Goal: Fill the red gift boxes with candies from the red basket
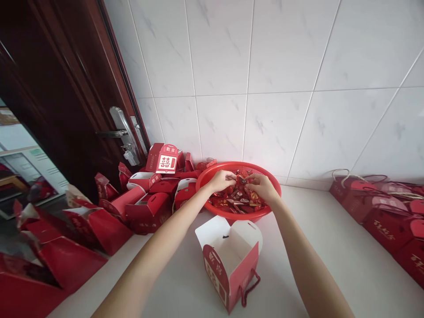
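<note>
Both my hands reach into a red plastic basket (233,215) full of wrapped candies (238,199) in red and dark wrappers. On the left side, my left hand (224,180) is closed in a pinch, its fingertips at a red-wrapped candy (242,180). From the right, the bent fingers of my right hand (263,187) close on wrapped candy over the pile; its exact grip is partly hidden. In front of the basket, between my forearms, stands an open red gift box (243,269) with white inside and a red cord handle. A small dark mark shows inside it.
Several red gift boxes (149,212) crowd the left side of the white tabletop (179,274). More dark red boxes with cord handles (380,216) line the right edge. Behind is a tiled wall (278,128); a brown door with a metal handle (122,132) stands at left.
</note>
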`<control>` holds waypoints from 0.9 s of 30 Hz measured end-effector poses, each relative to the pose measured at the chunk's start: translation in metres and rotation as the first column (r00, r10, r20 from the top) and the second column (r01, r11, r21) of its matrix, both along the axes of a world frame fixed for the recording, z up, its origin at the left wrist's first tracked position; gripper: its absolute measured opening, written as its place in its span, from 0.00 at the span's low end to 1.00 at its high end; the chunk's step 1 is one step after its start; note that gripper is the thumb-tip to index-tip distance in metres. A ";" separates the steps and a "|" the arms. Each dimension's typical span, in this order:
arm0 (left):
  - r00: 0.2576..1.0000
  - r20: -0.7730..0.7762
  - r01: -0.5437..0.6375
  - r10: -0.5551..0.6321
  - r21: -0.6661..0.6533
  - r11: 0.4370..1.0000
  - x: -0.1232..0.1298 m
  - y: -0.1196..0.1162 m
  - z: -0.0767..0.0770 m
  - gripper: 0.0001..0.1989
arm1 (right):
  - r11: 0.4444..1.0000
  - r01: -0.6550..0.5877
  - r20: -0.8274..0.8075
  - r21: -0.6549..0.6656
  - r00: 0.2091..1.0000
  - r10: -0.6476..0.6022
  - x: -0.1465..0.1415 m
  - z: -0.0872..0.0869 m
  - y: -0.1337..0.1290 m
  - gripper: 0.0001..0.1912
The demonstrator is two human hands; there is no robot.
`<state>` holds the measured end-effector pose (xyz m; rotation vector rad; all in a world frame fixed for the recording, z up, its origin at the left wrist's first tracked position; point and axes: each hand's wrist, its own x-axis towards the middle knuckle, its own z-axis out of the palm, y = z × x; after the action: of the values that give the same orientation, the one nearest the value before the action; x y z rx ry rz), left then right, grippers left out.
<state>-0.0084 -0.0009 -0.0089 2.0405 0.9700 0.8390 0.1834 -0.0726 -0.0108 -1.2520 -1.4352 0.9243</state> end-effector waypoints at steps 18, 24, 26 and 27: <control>0.815 -0.565 0.151 -0.131 -0.011 0.989 0.000 -0.008 -0.003 0.19 | 0.972 0.230 -0.028 0.040 0.973 -0.229 0.002 -0.005 0.001 0.12; 0.754 -0.646 0.146 -0.117 -0.008 0.989 0.002 -0.009 -0.005 0.23 | 0.968 0.246 -0.028 0.054 0.969 -0.245 0.001 -0.006 0.002 0.14; 0.744 -0.657 0.146 -0.122 -0.019 0.989 0.002 -0.008 -0.007 0.26 | 0.968 0.246 -0.018 0.056 0.969 -0.245 0.001 -0.008 0.004 0.14; 0.741 -0.661 0.144 -0.122 -0.021 0.989 0.003 -0.007 -0.007 0.26 | 0.968 0.245 -0.015 0.057 0.969 -0.245 0.001 -0.009 0.005 0.14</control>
<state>-0.0058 -0.0081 -0.0161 2.4574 1.1536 0.0127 0.1847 -0.0677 -0.0198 -1.3454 -1.2584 0.7133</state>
